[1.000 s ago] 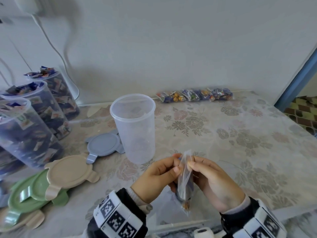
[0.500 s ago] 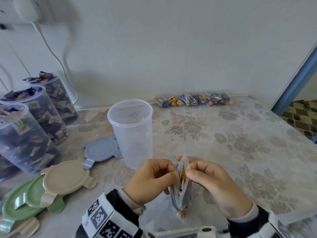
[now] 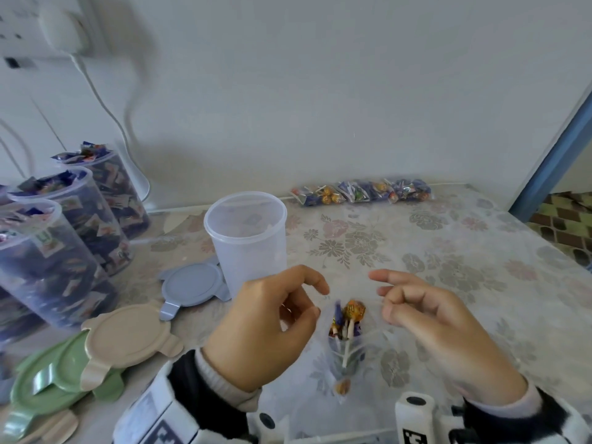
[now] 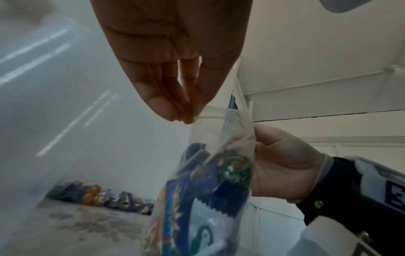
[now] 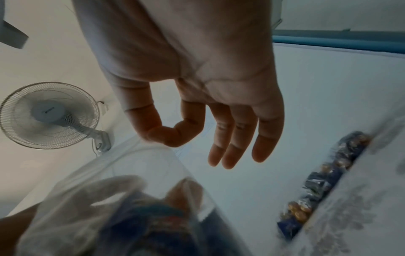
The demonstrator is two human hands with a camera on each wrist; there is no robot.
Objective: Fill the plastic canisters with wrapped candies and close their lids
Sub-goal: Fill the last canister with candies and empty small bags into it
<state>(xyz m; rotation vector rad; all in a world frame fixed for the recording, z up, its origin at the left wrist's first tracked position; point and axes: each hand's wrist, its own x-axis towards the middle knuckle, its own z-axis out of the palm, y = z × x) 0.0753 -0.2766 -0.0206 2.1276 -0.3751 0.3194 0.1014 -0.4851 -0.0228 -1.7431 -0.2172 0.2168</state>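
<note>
Candies, lollipops by the look of them, sit in a clear bag (image 3: 345, 344) held up between both hands over the flowery table (image 3: 480, 251). Left hand (image 3: 266, 325) pinches 1 edge of the bag's mouth with thumb and bunched fingertips (image 4: 166, 107). Right hand (image 3: 439, 322) pinches the opposite edge with thumb and index, its other 3 fingers (image 5: 232, 138) loosely straight, so the mouth is pulled wide open. Just behind the left hand stands an empty clear canister (image 3: 248, 238), lid off. A grey lid (image 3: 192, 283) lies beside it, with a beige lid (image 3: 128, 334) and green lids (image 3: 51, 379) nearer. At least 3 canisters (image 3: 64, 238) packed with candy stand at far left, uncapped. More candy bags (image 3: 362, 192) lie along the wall.
</note>
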